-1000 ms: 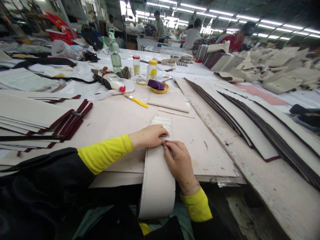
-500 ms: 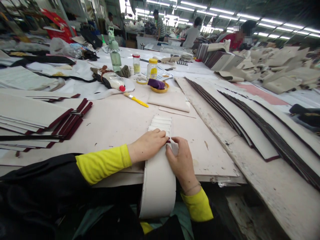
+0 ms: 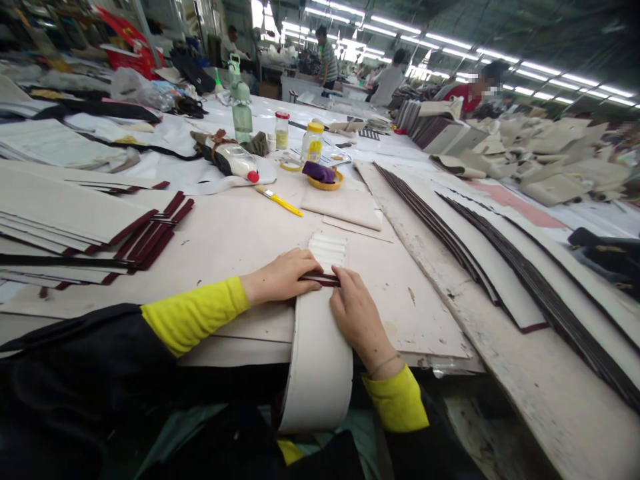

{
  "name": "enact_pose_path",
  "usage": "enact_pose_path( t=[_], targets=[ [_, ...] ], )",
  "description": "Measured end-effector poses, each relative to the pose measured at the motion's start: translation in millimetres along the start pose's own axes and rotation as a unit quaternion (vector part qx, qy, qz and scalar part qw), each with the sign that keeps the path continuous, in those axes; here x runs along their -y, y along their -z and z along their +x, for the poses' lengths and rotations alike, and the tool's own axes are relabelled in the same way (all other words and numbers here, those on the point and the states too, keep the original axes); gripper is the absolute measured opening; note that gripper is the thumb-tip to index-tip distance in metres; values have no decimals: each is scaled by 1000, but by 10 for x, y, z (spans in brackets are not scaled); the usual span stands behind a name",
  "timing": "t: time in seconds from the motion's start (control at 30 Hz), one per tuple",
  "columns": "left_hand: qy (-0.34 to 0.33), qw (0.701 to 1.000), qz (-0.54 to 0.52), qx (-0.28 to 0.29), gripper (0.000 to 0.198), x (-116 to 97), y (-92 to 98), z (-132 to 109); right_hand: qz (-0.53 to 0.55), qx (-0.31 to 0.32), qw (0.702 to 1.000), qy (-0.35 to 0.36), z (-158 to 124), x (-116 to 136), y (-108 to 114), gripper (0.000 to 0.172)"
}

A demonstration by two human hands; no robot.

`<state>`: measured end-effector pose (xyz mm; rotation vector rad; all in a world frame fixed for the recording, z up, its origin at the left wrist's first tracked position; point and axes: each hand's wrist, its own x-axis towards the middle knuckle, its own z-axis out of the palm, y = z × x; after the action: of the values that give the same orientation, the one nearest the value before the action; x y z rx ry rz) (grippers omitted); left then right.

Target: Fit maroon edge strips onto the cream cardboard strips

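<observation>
A long cream strip point(image 3: 317, 360) with a dark red underside runs from the table edge down over my lap. Its far end is folded into stacked pleats point(image 3: 327, 248). My left hand point(image 3: 280, 277) lies on the strip's left side, fingers pressed flat against a dark red fold point(image 3: 323, 279). My right hand point(image 3: 357, 313) rests on the strip's right edge, its fingertips pinching the same fold from the other side. Both sleeves are yellow under black.
Stacks of cream panels with dark red edges point(image 3: 125, 240) lie left. A yellow brush point(image 3: 280, 200), a yellow dish with purple cloth point(image 3: 323, 177), jars and bottles point(image 3: 313, 141) stand beyond. Dark-edged long panels point(image 3: 480, 233) fan out right. Other people work far back.
Both hands have pressed a new fold down, and the dark red underside now shows as a stripe between my fingertips. The view has shifted slightly right.
</observation>
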<state>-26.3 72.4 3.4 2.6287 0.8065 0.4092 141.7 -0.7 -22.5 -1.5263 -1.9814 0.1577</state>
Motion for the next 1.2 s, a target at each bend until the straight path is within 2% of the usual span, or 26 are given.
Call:
enact_pose_path(
  t=[0.2,0.47,0.77,1.07,1.2],
  targets=[
    [10,997,-80,-20,27,180,18,-148,-60,53,996,31,103,42,32,33],
    [-16,994,-103,-41,23,227,-49,-168,-5,99,992,75,219,-5,18,24],
    [-48,998,-35,-29,25,223,-42,-220,-84,122,984,103,209,75,61,24],
    [-38,998,42,-14,33,251,-42,-505,-56,107,987,102,193,22,26,27],
    [-24,1000,7,-18,30,226,-13,-487,-40,112,989,90,169,50,41,27]
  ],
)
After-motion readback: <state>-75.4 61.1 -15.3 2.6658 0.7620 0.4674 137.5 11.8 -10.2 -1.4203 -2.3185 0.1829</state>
